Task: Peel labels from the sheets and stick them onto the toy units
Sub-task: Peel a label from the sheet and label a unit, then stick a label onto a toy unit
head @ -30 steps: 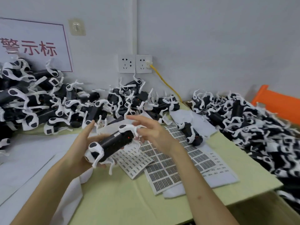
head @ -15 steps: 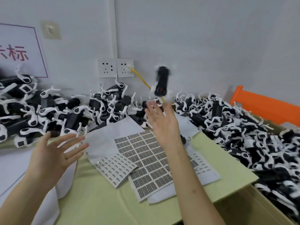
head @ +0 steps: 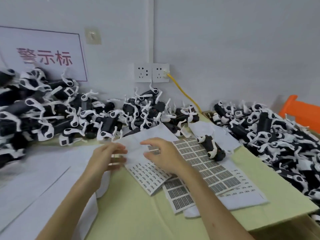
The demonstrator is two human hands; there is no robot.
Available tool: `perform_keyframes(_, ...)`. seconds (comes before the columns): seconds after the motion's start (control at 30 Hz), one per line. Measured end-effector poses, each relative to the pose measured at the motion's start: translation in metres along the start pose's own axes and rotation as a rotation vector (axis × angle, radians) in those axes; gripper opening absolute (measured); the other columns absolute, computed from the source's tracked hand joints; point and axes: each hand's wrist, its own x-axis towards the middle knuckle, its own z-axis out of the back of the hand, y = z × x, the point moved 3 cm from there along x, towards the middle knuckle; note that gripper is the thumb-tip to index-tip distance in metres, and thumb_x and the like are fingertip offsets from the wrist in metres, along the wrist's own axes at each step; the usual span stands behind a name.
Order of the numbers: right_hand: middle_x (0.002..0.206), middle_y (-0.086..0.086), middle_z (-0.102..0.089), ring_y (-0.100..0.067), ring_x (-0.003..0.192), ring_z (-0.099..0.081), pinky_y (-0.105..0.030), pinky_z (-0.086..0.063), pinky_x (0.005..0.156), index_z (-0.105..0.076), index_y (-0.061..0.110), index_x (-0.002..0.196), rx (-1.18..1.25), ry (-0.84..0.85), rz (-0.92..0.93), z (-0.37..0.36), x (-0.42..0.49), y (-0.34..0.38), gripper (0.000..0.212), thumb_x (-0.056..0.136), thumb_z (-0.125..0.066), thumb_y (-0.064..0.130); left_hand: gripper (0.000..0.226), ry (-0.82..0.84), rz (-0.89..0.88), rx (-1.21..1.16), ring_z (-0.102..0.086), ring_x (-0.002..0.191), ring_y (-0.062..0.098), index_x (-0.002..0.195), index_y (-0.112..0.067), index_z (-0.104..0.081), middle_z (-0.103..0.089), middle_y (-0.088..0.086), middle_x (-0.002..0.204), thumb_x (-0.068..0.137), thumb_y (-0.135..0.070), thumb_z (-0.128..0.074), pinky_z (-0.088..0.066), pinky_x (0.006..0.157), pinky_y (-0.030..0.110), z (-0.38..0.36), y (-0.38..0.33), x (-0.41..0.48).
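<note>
Pale green tabletop (head: 138, 213) strewn with label sheets (head: 207, 163), grids of small dark rectangles; black-and-white toy unit (head: 212, 148) lying on them. Left hand (head: 105, 158) and right hand (head: 164, 156) above, fingers loose, empty.

Both empty hands — left hand (head: 105, 157), right hand (head: 162, 155) — over label sheets (head: 199, 161).

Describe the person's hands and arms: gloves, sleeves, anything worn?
Nothing worn shows. Left hand and right hand are bare: no gloves, no watch; the left is blurred. Left forearm and right forearm are bare to the frame's edge; no sleeve in view.
</note>
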Motion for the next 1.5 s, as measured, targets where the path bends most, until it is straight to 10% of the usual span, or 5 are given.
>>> perform_keyframes(0.17, 0.161, 0.016, -0.038, -0.012, 0.138, -0.047, -0.038, -0.043, 0.111, -0.054, 0.041, 0.145, -0.285, 0.358, 0.014, -0.036, -0.003, 0.0, 0.054, 0.093, -0.067, 0.051, 0.018, -0.046, -0.257, 0.279, -0.073, 0.09, 0.02, 0.092, -0.017, -0.075, -0.076, -0.002, 0.097, 0.101, -0.015, -0.059, -0.054, 0.071, 0.026, -0.004, -0.002, -0.006)
perform_keyframes(0.47, 0.171, 0.014, -0.006, -0.01, 0.158, 0.0, -0.041, -0.002, 0.127, -0.024, 0.045, 0.159, -0.547, 0.32, 0.075, -0.056, -0.002, -0.014, 0.063, 0.101, -0.025, 0.069, 0.019, -0.334, -0.66, 0.64, -0.063, 0.106, 0.011, 0.113, -0.025, -0.07, -0.071, -0.011, 0.114, 0.096, -0.022, -0.063, -0.052, 0.092, 0.036, 0.013, -0.045, -0.015)
perform_keyframes(0.87, 0.169, 0.019, -0.008, -0.005, 0.157, -0.004, -0.038, -0.005, 0.128, -0.024, 0.049, 0.158, -0.516, 0.305, 0.056, -0.055, -0.002, -0.01, 0.055, 0.104, -0.032, 0.061, 0.112, -0.589, -0.173, 1.337, -0.023, 0.153, 0.042, 0.16, -0.027, -0.025, -0.025, 0.013, 0.167, 0.073, -0.074, -0.077, -0.031, 0.114, 0.069, 0.21, -0.112, 0.082)
perform_keyframes(1.37, 0.169, 0.019, -0.011, -0.005, 0.156, -0.008, -0.037, -0.006, 0.127, -0.026, 0.048, 0.158, -0.478, 0.305, 0.054, -0.053, -0.001, -0.005, 0.057, 0.104, -0.037, 0.061, 0.095, -0.31, -0.12, 1.39, -0.054, 0.128, 0.035, 0.156, -0.035, -0.034, -0.062, 0.002, 0.12, 0.075, -0.047, -0.082, -0.03, 0.116, 0.066, 0.213, -0.103, 0.112)
perform_keyframes(1.5, 0.169, 0.018, -0.013, -0.005, 0.156, -0.008, -0.037, -0.006, 0.127, -0.027, 0.047, 0.158, -0.468, 0.302, 0.056, -0.052, -0.002, -0.007, 0.057, 0.104, -0.038, 0.06, 0.097, -0.166, -0.165, 1.298, -0.051, 0.134, 0.033, 0.157, -0.031, -0.035, -0.056, 0.006, 0.146, 0.076, -0.053, -0.084, -0.04, 0.113, 0.053, 0.203, -0.1, 0.089)
